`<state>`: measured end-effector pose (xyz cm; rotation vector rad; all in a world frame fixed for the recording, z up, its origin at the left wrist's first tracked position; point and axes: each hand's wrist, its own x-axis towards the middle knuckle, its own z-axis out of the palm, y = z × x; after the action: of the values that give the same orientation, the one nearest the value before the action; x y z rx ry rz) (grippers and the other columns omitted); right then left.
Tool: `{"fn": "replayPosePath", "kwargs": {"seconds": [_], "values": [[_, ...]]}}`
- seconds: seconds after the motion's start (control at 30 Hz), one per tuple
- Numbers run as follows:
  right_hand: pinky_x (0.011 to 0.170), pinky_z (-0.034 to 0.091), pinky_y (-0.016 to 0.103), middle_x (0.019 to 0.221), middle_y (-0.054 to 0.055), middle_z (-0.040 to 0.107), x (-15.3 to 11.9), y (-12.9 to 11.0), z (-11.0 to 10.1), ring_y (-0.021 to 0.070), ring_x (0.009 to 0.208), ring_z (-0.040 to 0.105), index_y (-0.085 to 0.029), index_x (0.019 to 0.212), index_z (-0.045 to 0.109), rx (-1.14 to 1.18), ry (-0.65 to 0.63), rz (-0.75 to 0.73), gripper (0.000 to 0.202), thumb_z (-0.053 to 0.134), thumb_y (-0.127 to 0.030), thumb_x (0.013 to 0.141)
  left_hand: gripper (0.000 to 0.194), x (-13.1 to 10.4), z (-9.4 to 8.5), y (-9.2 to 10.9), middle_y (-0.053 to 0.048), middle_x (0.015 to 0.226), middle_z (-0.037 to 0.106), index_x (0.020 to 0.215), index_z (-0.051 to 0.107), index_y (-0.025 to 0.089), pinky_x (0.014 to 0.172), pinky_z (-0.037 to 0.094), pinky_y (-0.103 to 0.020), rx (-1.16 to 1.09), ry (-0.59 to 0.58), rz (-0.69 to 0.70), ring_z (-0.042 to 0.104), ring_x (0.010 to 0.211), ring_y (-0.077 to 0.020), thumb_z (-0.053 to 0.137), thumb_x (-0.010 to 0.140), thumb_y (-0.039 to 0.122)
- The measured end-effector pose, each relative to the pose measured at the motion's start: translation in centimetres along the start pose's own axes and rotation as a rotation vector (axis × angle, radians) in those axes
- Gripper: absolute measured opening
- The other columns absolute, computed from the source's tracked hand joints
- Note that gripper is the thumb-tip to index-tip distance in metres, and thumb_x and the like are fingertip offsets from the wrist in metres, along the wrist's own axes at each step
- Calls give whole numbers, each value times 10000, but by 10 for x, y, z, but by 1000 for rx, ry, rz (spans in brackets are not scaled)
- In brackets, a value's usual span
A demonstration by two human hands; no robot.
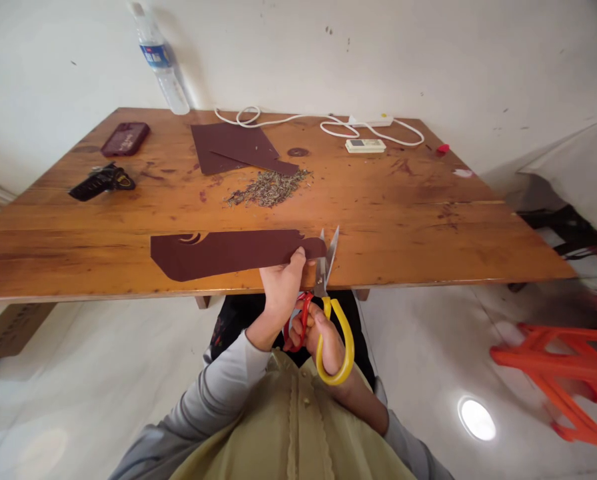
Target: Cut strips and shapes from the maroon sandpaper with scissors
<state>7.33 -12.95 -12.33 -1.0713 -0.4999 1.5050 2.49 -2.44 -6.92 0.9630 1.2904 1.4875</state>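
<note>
A strip of dark maroon paper (228, 252), with curved cuts near its upper left edge and a rounded right end, is held over the table's front edge. My left hand (282, 283) pinches it near its right end, thumb on top. Through the red and yellow handles of a pair of scissors (348, 333) go the fingers of my right hand (323, 337). The blades stand apart and point away from me, right beside the paper's rounded end. Whether they touch the paper I cannot tell.
On the wooden table (378, 233) lie more maroon paper (233, 143), a pile of dry shreds (271, 188), a phone (125, 139), a black object (101, 181), a remote (365, 146) and a white power strip (371, 121). A bottle (161, 63) stands behind. An orange stool (568, 373) is at right.
</note>
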Motion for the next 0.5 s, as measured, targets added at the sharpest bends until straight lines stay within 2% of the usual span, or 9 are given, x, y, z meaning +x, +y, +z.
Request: {"fn": "replayPosePath", "kwargs": {"seconds": [0.13,0.3,0.5], "values": [[529,464,392,589,-37,432,-2,-4,12,182,509,387,-304,737,551,92,-18,-17,584,705,-866,763,150,-1,-1,1,-38,746,752,690,643,212,814,630,-368,8,-15,-1,726,737,-222,756,709,309],[483,412,387,583,-21,415,-5,-8,17,189,498,364,-312,670,553,133,-34,10,681,734,-968,649,164,-1,-2,0,-46,782,773,716,659,209,876,627,-390,22,-7,9,743,769,-231,765,707,333],[454,359,354,579,-18,394,-8,-11,21,167,487,352,-296,618,559,213,8,51,702,809,-951,586,148,-2,-2,2,-50,780,776,712,656,215,842,630,-389,23,-10,2,754,774,-244,756,705,324]]}}
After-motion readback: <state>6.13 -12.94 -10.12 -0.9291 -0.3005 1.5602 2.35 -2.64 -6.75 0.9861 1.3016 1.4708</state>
